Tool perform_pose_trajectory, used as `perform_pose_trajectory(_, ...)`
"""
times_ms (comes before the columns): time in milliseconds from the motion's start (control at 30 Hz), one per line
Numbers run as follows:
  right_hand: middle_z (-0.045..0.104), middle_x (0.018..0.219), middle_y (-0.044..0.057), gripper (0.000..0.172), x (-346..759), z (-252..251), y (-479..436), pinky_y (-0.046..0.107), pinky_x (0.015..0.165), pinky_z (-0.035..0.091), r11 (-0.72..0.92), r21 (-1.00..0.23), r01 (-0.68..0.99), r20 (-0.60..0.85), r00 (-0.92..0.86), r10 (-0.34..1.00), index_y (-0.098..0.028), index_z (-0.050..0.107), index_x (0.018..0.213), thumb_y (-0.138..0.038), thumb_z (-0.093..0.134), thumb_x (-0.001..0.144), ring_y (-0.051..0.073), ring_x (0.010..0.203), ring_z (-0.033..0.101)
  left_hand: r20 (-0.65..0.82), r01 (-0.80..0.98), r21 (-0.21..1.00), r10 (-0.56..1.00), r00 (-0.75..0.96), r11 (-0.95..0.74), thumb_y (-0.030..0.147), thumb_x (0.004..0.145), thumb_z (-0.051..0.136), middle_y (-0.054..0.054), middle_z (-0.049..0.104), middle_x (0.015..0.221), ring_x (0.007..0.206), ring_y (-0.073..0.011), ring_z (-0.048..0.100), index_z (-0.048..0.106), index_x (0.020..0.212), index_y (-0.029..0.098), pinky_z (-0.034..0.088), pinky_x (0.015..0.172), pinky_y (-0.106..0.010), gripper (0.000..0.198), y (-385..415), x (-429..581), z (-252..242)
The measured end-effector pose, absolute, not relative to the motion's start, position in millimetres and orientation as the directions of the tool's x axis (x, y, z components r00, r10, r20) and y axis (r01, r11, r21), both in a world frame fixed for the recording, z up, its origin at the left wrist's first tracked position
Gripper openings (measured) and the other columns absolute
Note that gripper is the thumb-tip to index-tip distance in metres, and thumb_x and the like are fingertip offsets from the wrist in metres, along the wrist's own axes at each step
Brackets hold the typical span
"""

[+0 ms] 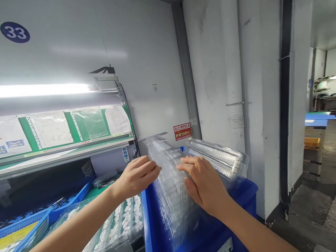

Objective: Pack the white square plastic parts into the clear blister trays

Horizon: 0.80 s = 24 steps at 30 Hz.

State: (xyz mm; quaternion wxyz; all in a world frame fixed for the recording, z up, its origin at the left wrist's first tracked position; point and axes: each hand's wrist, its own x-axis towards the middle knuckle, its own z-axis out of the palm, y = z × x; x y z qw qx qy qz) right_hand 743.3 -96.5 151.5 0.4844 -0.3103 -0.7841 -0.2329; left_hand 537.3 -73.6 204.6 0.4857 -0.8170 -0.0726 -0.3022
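Note:
A leaning stack of clear plastic trays (pixel 170 189) stands on edge in a blue bin (pixel 244 199). My left hand (pixel 140 175) is at the stack's left edge, its fingers curled and pressed together; whatever they pinch is hidden. On the stack's right side, my right hand (pixel 203 182) has its fingers bent but apart, with the thumb separate, and the fingertips are close to or touching the trays. Behind the right hand, another clear ribbed tray (pixel 217 157) lies tilted across the bin.
Left of the bin, a clear tray of small white parts (pixel 126 213) lies on the green bench. Farther left are blue baskets (pixel 34 224) with dark parts. Above runs a shelf (pixel 78 150) under a bright tube lamp (pixel 47 90). A white wall (pixel 215 70) rises behind the bin.

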Motion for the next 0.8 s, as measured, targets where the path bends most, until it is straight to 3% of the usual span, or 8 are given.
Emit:
perform_pose_trajectory(167, 0.048, 0.100, 0.009, 0.025, 745, 154, -96, 0.039, 0.079, 0.036, 0.700, 0.067, 0.711, 0.902, -0.343, 0.262, -0.017, 0.047, 0.099, -0.024, 0.035, 0.078, 0.020, 0.095, 0.042, 0.631, 0.482, -0.683, -0.109, 0.768, -0.549, 0.010, 0.074, 0.050, -0.002, 0.049, 0.065, 0.061, -0.0122, 0.044, 0.048, 0.078, 0.016, 0.040, 0.055, -0.025, 0.008, -63, 526, 189)
perform_pose_trajectory(367, 0.045, 0.105, 0.009, 0.029, 736, 155, -100, 0.040, 0.080, 0.034, 0.698, 0.097, 0.710, 0.882, -0.386, 0.270, -0.017, 0.043, 0.106, -0.024, 0.035, 0.079, 0.022, 0.097, 0.038, 0.716, 0.502, -0.539, -0.055, 0.696, -0.676, 0.022, 0.080, 0.042, -0.003, 0.047, 0.068, 0.062, -0.0122, 0.043, 0.046, 0.077, 0.017, 0.039, 0.057, -0.026, 0.007, -45, 549, 193)
perform_pose_trajectory(467, 0.044, 0.107, 0.009, 0.032, 732, 152, -102, 0.042, 0.081, 0.033, 0.701, 0.100, 0.706, 0.881, -0.391, 0.267, -0.018, 0.043, 0.108, -0.028, 0.037, 0.078, 0.023, 0.098, 0.037, 0.636, 0.448, -0.619, -0.077, 0.768, -0.645, 0.029, 0.082, 0.037, -0.002, 0.046, 0.060, 0.059, -0.0125, 0.041, 0.043, 0.063, 0.017, 0.037, 0.053, -0.026, 0.023, -47, 557, 210)
perform_pose_trajectory(633, 0.049, 0.100, 0.010, 0.039, 735, 154, -99, 0.040, 0.078, 0.035, 0.701, 0.155, 0.696, 0.882, -0.417, 0.219, -0.016, 0.046, 0.103, -0.043, 0.042, 0.075, 0.022, 0.093, 0.041, 0.294, 0.240, -0.848, -0.042, 0.955, -0.473, 0.021, 0.082, 0.036, 0.002, 0.040, 0.049, 0.047, -0.0107, 0.036, 0.040, 0.050, 0.017, 0.029, 0.043, -0.025, 0.033, -62, 560, 237)
perform_pose_trajectory(800, 0.052, 0.093, 0.008, 0.043, 745, 157, -101, 0.038, 0.070, 0.039, 0.702, 0.247, 0.668, 0.869, -0.473, 0.144, -0.017, 0.049, 0.096, -0.050, 0.048, 0.068, 0.020, 0.080, 0.046, 0.211, 0.160, -0.869, -0.059, 0.976, -0.469, 0.022, 0.080, 0.044, 0.004, 0.037, 0.046, 0.044, -0.0094, 0.034, 0.040, 0.049, 0.017, 0.028, 0.039, -0.025, 0.031, -83, 557, 241)
